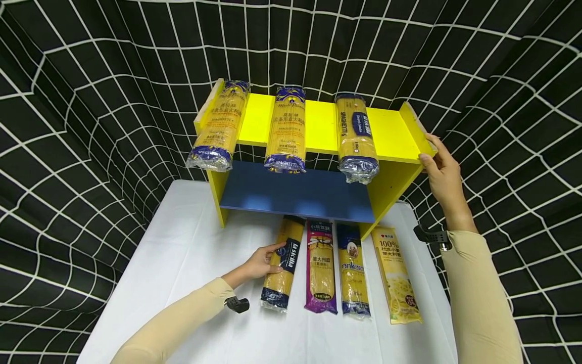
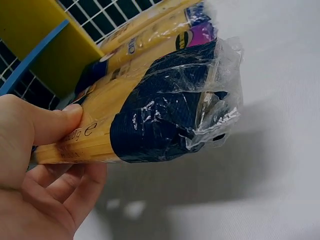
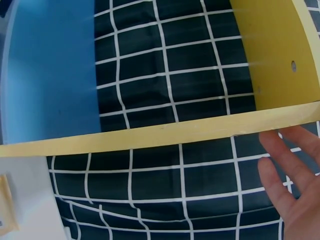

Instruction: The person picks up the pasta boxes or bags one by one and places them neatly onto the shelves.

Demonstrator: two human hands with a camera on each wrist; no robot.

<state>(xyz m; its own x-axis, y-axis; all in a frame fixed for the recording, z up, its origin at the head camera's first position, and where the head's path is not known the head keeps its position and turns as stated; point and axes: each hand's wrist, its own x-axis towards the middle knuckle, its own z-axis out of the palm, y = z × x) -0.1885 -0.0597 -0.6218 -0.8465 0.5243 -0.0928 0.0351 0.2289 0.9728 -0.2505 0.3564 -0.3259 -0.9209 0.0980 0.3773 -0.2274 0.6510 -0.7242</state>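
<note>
My left hand [image 1: 263, 261] grips a spaghetti pack [image 1: 283, 268] with a dark blue label, thumb on one face and fingers beneath. In the left wrist view this pack [image 2: 160, 110] is tilted, its crinkled clear end over the white cloth and a shadow below it. My right hand [image 1: 443, 169] holds the upper right corner of a yellow and blue shelf [image 1: 395, 129], thumb at the front edge. From the right wrist, fingers of the right hand [image 3: 295, 175] show against the outside of the shelf's side panel [image 3: 165, 130].
On the top board lie three spaghetti packs, left [image 1: 218, 126], middle [image 1: 286, 129] and right [image 1: 356, 134], ends overhanging the front. A purple pack [image 1: 321, 268], a blue-ended pack [image 1: 353, 273] and a yellow pack [image 1: 397, 275] lie on the white tablecloth [image 1: 182, 253]. Black gridded curtain [image 1: 150, 101] surrounds the table.
</note>
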